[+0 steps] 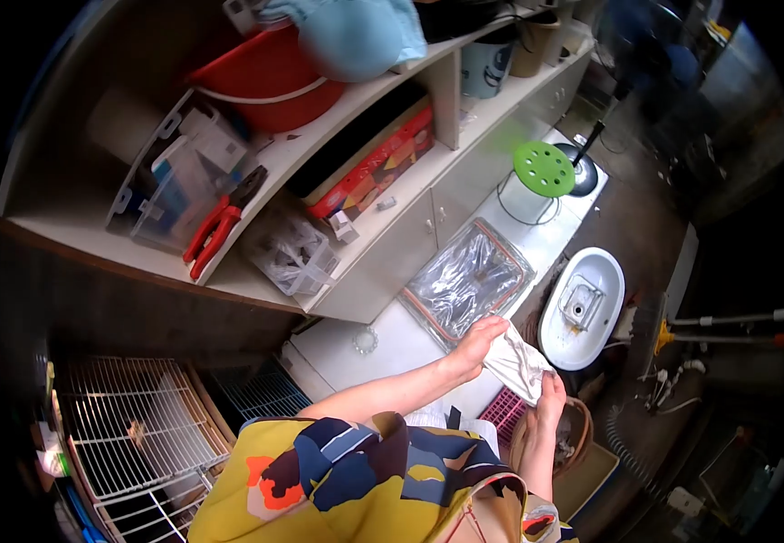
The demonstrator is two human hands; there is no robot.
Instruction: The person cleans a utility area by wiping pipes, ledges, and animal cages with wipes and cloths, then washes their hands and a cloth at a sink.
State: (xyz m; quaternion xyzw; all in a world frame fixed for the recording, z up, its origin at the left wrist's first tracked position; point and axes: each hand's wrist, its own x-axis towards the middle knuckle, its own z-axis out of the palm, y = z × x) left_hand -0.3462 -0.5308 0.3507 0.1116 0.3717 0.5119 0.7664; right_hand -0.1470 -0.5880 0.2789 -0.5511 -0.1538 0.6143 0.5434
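A crumpled white cloth (516,362) is stretched between my two hands. My left hand (481,344) is closed on its upper left end. My right hand (550,398) pinches the lower right end. Folds run across the fabric, and its exact kind cannot be made out. Just beyond my left hand lies a rectangular tray (469,281) lined with shiny clear plastic, on a white surface. Past the cloth stands a white oval basin (582,312) with a metal rack inside. Below my hands, a pink plastic basket (503,412) shows partly.
Shelves at upper left hold a red bucket (265,86), red-handled pliers (215,231) and a clear plastic box (292,258). A green perforated stool top (543,169) stands beyond the tray. A wire cage (129,425) is at lower left; a wicker basket (582,439) is near my right arm.
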